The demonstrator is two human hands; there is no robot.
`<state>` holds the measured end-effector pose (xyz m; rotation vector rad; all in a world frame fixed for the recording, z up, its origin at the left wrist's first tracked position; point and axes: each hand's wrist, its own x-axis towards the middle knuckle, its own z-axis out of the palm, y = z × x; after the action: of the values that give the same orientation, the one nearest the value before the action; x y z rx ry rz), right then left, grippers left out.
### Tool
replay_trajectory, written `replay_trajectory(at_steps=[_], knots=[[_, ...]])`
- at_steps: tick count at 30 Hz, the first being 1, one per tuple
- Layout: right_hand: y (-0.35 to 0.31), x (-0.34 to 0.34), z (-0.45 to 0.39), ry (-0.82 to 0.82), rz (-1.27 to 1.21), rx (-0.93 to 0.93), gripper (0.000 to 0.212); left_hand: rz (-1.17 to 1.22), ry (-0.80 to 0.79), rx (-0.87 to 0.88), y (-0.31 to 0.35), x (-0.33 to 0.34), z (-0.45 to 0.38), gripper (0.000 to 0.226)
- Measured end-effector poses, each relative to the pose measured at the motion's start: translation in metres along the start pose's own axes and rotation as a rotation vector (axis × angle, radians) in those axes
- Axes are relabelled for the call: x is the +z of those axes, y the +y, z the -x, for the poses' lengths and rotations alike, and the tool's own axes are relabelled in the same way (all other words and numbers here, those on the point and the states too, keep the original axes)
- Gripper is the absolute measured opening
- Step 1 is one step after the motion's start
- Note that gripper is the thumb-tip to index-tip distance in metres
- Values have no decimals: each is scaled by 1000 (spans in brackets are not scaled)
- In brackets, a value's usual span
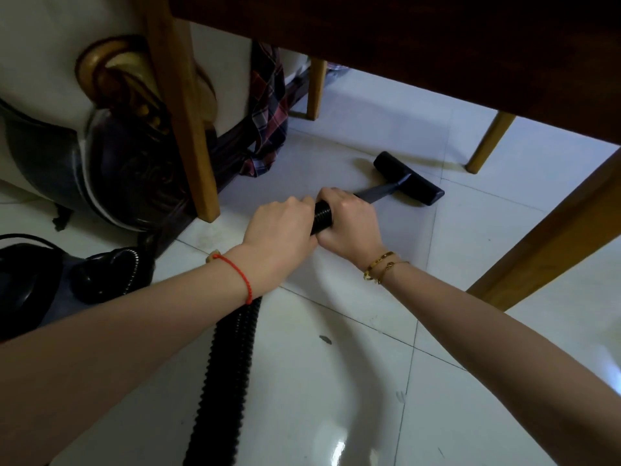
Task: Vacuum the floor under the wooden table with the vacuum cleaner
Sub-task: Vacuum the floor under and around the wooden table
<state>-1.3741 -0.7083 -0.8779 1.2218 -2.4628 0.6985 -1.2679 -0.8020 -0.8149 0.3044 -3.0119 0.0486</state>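
Both hands wrapped tight round the ribbed black hose (pixel 323 216) mid-frame, left hand (pixel 280 235) behind right hand (pixel 349 227). Flat matte nozzle (pixel 408 178) sits on glossy white tile floor (pixel 336 381) under the wooden table (pixel 437 45).

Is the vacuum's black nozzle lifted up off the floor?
No, the black nozzle lies flat on the white tile floor under the wooden table.

A single head-worn camera looks forward and down — close above both forearms, low beneath the wooden table (pixel 437 45), facing the tiled floor (pixel 336 381).
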Motion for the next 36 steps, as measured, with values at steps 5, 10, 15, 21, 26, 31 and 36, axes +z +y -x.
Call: replay_trajectory(at_steps=[5, 10, 15, 21, 26, 31, 36], knots=[[34, -7, -4, -15, 29, 105, 14, 41, -10, 21, 22, 10, -37, 27], [67, -6, -6, 0, 40, 209, 12, 60, 7, 45, 43, 23, -70, 31], [85, -10, -3, 24, 44, 233, 14, 55, -1, 87, 57, 28, -84, 34], [74, -16, 8, 41, 85, 230, 12, 35, 20, 118, 56, 20, -68, 29], [39, -18, 19, 72, 121, 129, 16, -1, 23, 130, 34, 3, -27, 26], [-8, -17, 33, 82, 40, 39, 16, -10, 5, 115, 9, -11, 23, 22], [-49, -20, 50, 55, 44, 1, 15, -2, -2, 94, -8, -22, 66, 24]])
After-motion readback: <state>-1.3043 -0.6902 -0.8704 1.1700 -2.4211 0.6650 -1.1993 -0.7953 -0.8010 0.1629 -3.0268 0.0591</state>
